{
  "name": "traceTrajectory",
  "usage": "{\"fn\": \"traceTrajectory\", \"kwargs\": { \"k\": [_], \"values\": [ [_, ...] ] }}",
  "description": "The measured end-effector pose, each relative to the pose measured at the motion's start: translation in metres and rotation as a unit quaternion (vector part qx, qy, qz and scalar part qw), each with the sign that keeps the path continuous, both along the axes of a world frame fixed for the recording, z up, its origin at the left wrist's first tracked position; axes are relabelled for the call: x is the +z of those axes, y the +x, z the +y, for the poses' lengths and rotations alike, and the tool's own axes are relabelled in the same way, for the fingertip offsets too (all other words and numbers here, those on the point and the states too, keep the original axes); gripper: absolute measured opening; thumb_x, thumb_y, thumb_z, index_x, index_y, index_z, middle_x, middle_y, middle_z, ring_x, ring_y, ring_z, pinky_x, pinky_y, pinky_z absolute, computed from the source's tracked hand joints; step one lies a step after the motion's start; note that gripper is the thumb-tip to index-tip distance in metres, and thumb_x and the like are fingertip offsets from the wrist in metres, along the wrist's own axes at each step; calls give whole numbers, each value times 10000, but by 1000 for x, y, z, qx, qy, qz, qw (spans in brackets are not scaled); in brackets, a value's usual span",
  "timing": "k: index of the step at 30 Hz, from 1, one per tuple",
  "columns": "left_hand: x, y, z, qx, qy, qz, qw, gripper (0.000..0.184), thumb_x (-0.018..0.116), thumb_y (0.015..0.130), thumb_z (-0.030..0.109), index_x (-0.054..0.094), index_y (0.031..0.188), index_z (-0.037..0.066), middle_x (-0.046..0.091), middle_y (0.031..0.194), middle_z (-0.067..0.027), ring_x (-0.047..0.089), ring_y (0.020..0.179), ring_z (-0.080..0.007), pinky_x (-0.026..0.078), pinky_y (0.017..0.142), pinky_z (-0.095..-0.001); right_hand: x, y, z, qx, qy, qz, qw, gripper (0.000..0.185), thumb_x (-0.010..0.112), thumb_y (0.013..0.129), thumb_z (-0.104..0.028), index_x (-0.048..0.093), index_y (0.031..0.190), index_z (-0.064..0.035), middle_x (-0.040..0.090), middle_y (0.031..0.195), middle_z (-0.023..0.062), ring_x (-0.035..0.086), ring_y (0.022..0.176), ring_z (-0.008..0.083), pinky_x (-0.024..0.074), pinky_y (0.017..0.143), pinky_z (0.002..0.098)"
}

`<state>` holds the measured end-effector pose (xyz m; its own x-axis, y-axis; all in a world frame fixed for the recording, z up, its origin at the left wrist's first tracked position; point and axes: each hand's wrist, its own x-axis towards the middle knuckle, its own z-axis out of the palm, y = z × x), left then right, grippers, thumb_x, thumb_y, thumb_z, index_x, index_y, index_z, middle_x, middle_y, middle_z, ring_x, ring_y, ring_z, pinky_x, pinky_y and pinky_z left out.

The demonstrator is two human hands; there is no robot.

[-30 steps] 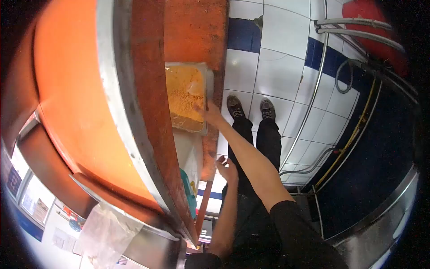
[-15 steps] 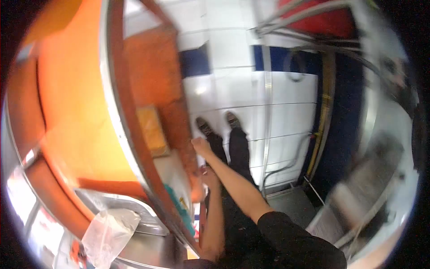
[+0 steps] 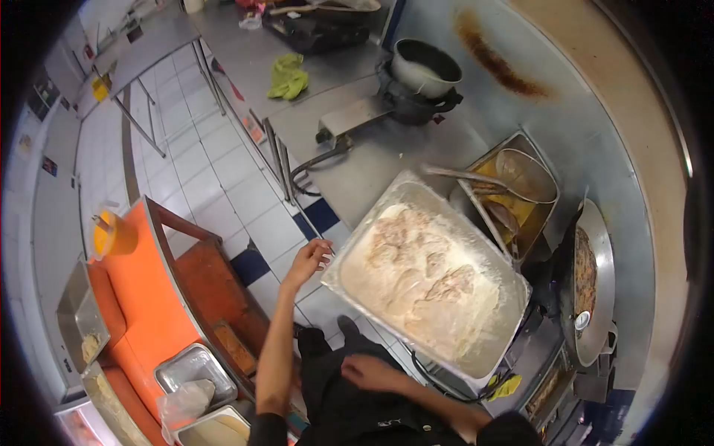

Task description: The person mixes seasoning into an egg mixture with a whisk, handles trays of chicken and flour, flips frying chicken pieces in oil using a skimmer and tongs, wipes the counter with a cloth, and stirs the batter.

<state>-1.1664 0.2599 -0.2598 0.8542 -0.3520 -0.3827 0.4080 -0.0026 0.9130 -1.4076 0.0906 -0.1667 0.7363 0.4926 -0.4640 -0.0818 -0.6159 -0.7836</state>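
Head: left fingers [image 3: 324,250] just beside tray rim [image 3: 363,228]

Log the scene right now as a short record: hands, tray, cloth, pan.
left hand: open, beside the tray's corner, contact unclear
right hand: open, nothing visibly held, low in view
metal tray: coated pieces lying in pale powder
green cloth: crumpled on the steel counter
wide pan: far right, beyond the tray
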Motion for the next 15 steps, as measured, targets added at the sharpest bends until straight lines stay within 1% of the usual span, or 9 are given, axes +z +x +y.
{"fn": "traceTrajectory", "kwargs": {
  "k": [1, 3, 4, 5, 7, 8, 11, 13, 15],
  "values": [
    [13, 15, -6, 5, 7, -10, 1000, 360, 464, 980, 397, 611, 1093, 89, 635, 910, -64, 577, 820, -148, 488, 710, -290, 57, 0, -10, -22, 79, -53, 995, 198, 552, 914, -229, 594, 971, -44, 614, 895, 167, 592, 894, 365, 483, 782, 438],
    [30, 35, -15, -162, 185, -10, 969, 523, 394, 966, 539, 643, 1049, 86, 632, 885, -64, 556, 796, -168, 478, 699, -311, 159, 1, -52, -108, 201, -21, 973, 224, 505, 959, -221, 617, 983, -28, 642, 948, 136, 612, 958, 292, 472, 853, 397],
    [46, 35, -21, -157, 205, -12, 966, 601, 356, 953, 591, 653, 1042, 77, 631, 881, -72, 550, 791, -181, 473, 695, -322, 183, -10, -84, -175, 261, 11, 949, 229, 498, 967, -213, 623, 975, -21, 651, 973, 124, 618, 962, 265, 467, 871, 385],
    [62, 34, -27, -150, 223, -12, 963, 679, 317, 939, 643, 664, 1035, 67, 629, 878, -80, 545, 787, -195, 468, 691, -332, 173, -33, -125, -288, 318, -33, 903, 225, 506, 965, -189, 628, 952, -1, 659, 1000, 119, 627, 903, 233, 471, 851, 352],
    [75, 39, -39, -124, 286, 13, 950, 728, 302, 933, 656, 666, 1050, 36, 637, 889, -101, 530, 758, -199, 461, 692, -333, 178, -59, -182, -537, -28, -194, 820, 220, 493, 957, -162, 611, 935, 23, 656, 933, 139, 633, 875, 255, 465, 784, 357],
    [83, 39, -46, -104, 291, 4, 951, 748, 298, 932, 654, 668, 1045, 14, 651, 921, -129, 561, 789, -230, 467, 722, -356, 159, -76, -209, -574, -151, -239, 768, 226, 514, 952, -186, 594, 942, 25, 653, 918, 133, 622, 858, 247, 460, 771, 387],
    [65, 43, -58, -24, 391, -126, 911, 778, 287, 929, 650, 671, 1032, -18, 670, 1008, -226, 629, 939, -357, 468, 835, -431, 103, -137, -278, -501, -303, -178, 791, 343, 474, 982, -285, 600, 1037, 28, 657, 950, 176, 613, 874, 255, 461, 812, 386],
    [97, 35, -72, -66, 473, -145, 867, 755, 304, 931, 622, 672, 1020, -31, 645, 1044, -275, 597, 1051, -414, 450, 898, -457, 60, -159, -299, -557, -198, -97, 801, 437, 432, 993, -351, 560, 1137, 41, 629, 1055, 201, 588, 961, 257, 440, 871, 379],
    [135, 18, -79, -70, 479, -155, 861, 727, 318, 935, 593, 689, 951, -33, 654, 991, -273, 612, 997, -414, 462, 878, -465, 37, -158, -303, -589, -100, -6, 802, 542, 390, 1005, -417, 519, 1237, 55, 602, 1159, 227, 563, 1047, 258, 419, 930, 371]
  ]
}}
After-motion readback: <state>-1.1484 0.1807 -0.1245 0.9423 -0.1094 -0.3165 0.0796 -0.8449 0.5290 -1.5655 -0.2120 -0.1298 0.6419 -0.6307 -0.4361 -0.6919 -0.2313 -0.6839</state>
